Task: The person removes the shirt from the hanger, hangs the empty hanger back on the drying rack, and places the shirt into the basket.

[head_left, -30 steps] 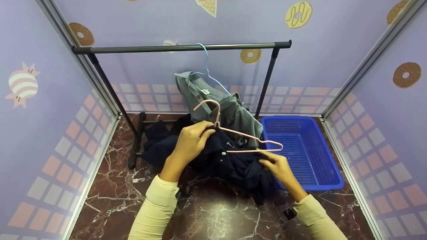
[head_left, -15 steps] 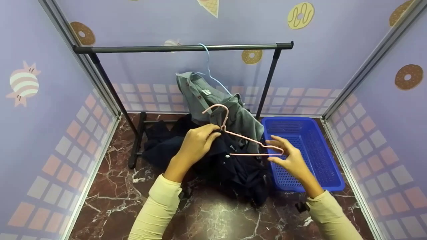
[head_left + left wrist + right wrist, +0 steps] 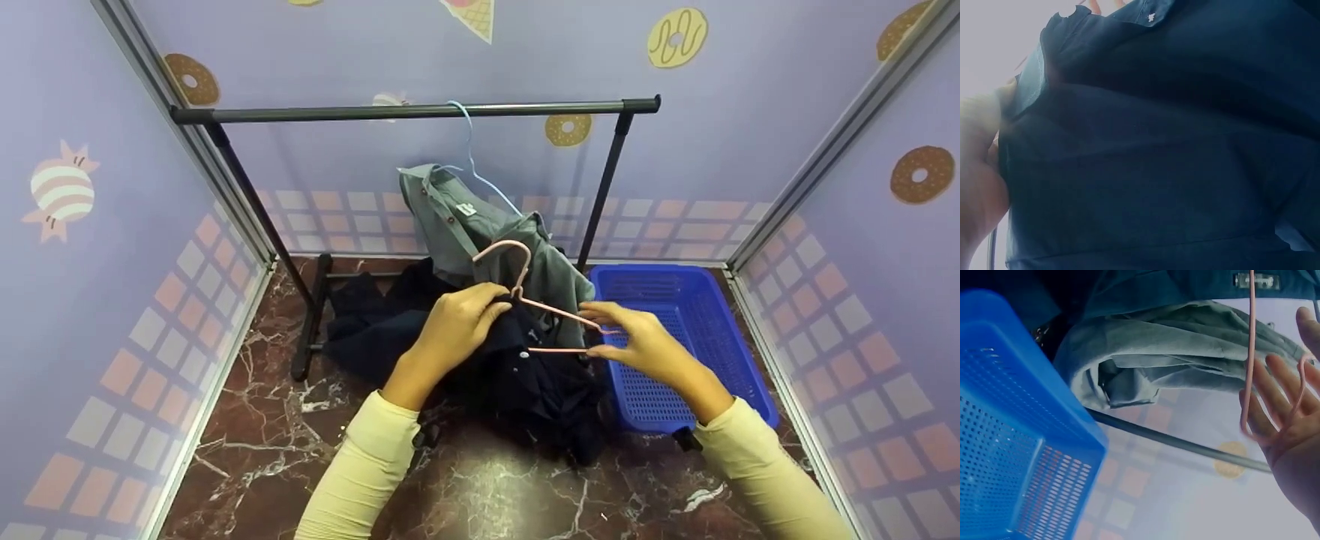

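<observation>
A navy shirt [image 3: 536, 390] with a white button hangs from my left hand [image 3: 456, 322]. That hand pinches its collar right beside the neck of a pink clothes hanger [image 3: 555, 309]. The left part of the hanger is hidden inside the shirt, while its hook and right arm show outside. My right hand [image 3: 637, 341] is around the hanger's right end. In the right wrist view, this hand [image 3: 1292, 410] has fairly straight fingers, with the pink hanger lying against the palm and fingers. The left wrist view is mostly filled by the dark cloth [image 3: 1145, 146].
Behind the hands, a grey-green shirt [image 3: 480, 225] hangs on a light blue hanger [image 3: 471, 142] from a black clothes rack [image 3: 337, 114]. A blue plastic basket [image 3: 739, 352] stands on the right. Patterned walls enclose the marbled floor [image 3: 487, 495].
My right hand has let go of the navy shirt and moved up around the hanger's right end. The left hand, with shirt and hanger, has shifted slightly right and down.
</observation>
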A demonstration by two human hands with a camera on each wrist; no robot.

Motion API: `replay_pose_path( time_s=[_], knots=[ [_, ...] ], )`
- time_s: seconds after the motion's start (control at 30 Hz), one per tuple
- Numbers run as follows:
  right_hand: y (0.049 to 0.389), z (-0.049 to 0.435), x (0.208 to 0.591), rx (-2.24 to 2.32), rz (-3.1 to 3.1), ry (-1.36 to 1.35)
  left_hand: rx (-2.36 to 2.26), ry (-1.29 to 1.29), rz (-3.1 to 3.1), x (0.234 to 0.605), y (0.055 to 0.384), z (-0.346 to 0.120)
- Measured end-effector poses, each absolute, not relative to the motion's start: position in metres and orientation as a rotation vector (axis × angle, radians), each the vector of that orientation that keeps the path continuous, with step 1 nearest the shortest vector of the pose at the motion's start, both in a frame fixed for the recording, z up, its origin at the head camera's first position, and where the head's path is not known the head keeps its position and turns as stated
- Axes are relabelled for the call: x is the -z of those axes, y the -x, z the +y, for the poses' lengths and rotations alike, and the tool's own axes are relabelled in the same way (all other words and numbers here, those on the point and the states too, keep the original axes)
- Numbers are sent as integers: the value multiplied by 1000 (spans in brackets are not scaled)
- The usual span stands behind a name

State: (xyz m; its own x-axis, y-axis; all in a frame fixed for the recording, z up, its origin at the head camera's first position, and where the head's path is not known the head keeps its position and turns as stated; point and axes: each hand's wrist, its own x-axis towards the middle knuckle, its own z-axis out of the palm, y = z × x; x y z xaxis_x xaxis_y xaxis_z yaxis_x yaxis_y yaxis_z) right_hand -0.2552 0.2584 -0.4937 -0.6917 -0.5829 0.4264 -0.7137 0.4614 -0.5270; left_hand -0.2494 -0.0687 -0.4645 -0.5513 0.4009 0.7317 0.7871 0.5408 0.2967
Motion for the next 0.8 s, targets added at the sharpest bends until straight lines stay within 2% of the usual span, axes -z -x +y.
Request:
replay_pose_path(
  time_s=[0.17, 0.43, 0.8],
  knots=[
    [257, 250, 490, -893, -2603, -1206, 829, 957, -2171, 464, 250, -65],
    [252, 243, 493, -654, -2713, -1150, 835, 948, -2185, 465, 251, -65],
    [250, 252, 489, -622, -2574, -1170, 823, 972, -2184, 461, 251, -66]
  ],
)
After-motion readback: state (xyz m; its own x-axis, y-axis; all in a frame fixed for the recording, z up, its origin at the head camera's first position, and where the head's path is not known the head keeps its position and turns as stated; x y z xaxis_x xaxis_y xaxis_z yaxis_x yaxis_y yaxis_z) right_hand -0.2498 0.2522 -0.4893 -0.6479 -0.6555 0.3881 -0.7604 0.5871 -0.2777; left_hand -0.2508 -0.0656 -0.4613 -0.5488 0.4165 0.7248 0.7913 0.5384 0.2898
